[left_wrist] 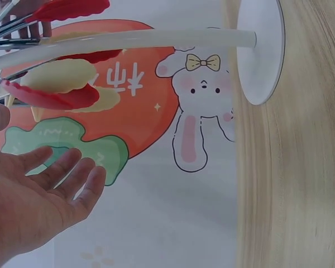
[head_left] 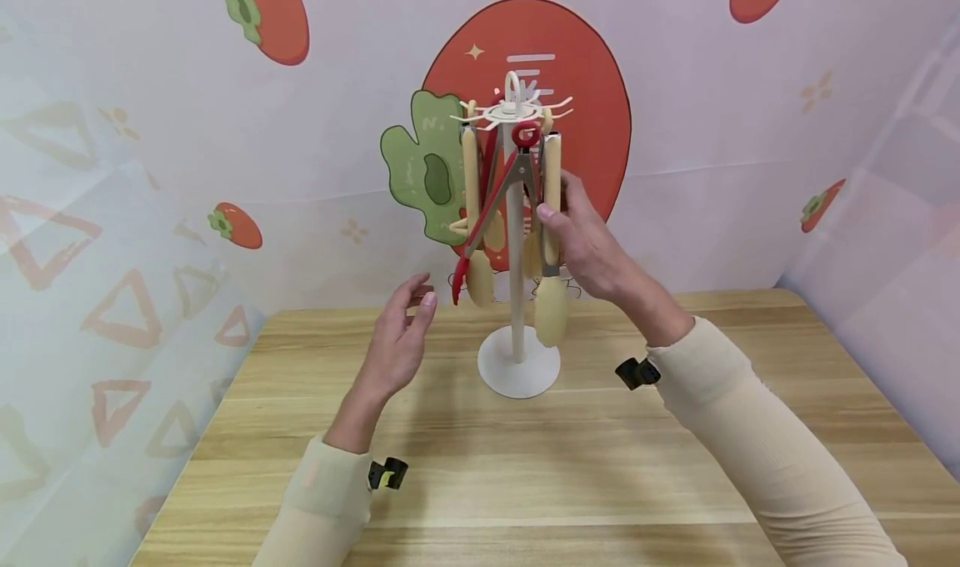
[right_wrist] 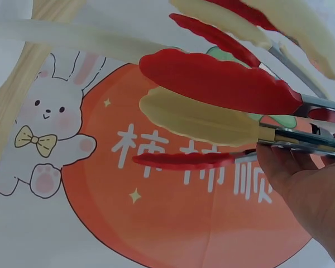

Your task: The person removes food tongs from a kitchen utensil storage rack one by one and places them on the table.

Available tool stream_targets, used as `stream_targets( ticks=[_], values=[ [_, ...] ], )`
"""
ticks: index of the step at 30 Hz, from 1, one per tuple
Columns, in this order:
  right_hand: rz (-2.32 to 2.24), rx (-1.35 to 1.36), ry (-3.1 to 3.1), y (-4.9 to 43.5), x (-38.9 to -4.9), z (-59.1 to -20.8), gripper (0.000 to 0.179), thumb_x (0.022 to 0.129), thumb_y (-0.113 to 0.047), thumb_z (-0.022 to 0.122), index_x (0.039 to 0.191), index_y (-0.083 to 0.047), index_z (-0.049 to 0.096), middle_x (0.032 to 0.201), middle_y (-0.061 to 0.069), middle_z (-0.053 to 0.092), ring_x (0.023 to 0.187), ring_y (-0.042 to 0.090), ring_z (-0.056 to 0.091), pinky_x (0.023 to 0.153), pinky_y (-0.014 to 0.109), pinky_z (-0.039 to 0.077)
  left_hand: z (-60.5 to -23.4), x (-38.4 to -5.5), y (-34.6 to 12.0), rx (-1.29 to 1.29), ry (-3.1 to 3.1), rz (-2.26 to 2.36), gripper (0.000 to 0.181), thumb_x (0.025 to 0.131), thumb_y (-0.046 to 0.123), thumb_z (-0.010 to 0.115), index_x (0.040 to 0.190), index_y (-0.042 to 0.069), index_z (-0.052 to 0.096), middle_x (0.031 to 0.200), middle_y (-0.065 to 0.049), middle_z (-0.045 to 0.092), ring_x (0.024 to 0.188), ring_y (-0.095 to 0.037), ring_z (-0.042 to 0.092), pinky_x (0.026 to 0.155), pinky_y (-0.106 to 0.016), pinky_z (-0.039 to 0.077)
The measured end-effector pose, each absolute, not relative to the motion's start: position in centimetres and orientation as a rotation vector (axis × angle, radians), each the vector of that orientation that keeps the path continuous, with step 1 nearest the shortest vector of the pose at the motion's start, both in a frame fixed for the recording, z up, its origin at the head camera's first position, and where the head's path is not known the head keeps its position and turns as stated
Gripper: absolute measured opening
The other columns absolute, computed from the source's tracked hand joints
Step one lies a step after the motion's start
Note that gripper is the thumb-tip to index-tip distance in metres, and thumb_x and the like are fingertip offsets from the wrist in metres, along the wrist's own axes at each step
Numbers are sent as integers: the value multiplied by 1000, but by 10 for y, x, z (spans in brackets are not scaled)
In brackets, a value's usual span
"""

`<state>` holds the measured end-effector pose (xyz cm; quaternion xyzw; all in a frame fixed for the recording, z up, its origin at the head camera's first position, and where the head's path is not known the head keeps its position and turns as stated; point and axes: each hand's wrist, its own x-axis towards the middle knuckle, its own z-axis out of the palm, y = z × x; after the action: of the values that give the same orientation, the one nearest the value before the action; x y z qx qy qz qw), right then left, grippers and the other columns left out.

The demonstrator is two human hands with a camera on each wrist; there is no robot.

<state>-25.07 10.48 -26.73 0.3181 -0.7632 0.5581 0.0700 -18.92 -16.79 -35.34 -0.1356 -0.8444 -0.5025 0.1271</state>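
A white hanging stand (head_left: pixel 517 300) with a ring of hooks at the top carries several tongs. My right hand (head_left: pixel 594 246) holds the cream-tipped tongs (head_left: pixel 551 308) on the stand's right side, the thumb over the handle and the fingers behind it. From the right wrist view, the fingers lie against the metal arms just past the cream head (right_wrist: pixel 201 120). Red tongs (head_left: pixel 480 225) hang spread at the front, and other cream tongs (head_left: pixel 472 175) hang on the left. My left hand (head_left: pixel 397 342) is raised left of the stand, fingers loosely bent, holding nothing.
The stand's round white base (head_left: pixel 502 375) rests on a wooden table (head_left: pixel 480 484). Behind it, a backdrop (head_left: pixel 337 150) printed with persimmons and a rabbit rises from the table's back edge. Both wrists wear small black devices (head_left: pixel 637 373).
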Motion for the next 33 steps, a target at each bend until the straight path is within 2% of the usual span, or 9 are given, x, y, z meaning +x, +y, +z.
stream_targets(
  ticks=[6,14,33],
  values=[
    [1605,1006,-2263,104,-249,-269,66,105,-29,45,157,-2,15,140,20,38,124,32,44,100,55,44,-353,-189,-168,-394,-2461,-1467,56,109,38,42,152,2,39,142,-16,51,129,-30,48,104,-51,43],
    [1509,1018,-2244,99,-245,-267,63,103,-19,55,153,0,22,132,18,43,121,28,45,98,47,45,-352,-190,-168,-379,-2449,-1468,55,109,37,43,152,3,40,141,-15,51,129,-30,48,104,-50,43],
    [1409,869,-2223,94,-238,-260,66,95,-30,65,144,0,32,121,14,51,110,23,51,91,40,49,-351,-191,-168,-386,-2408,-1503,50,109,29,45,151,3,41,139,-17,52,128,-30,48,103,-50,42]
  ],
)
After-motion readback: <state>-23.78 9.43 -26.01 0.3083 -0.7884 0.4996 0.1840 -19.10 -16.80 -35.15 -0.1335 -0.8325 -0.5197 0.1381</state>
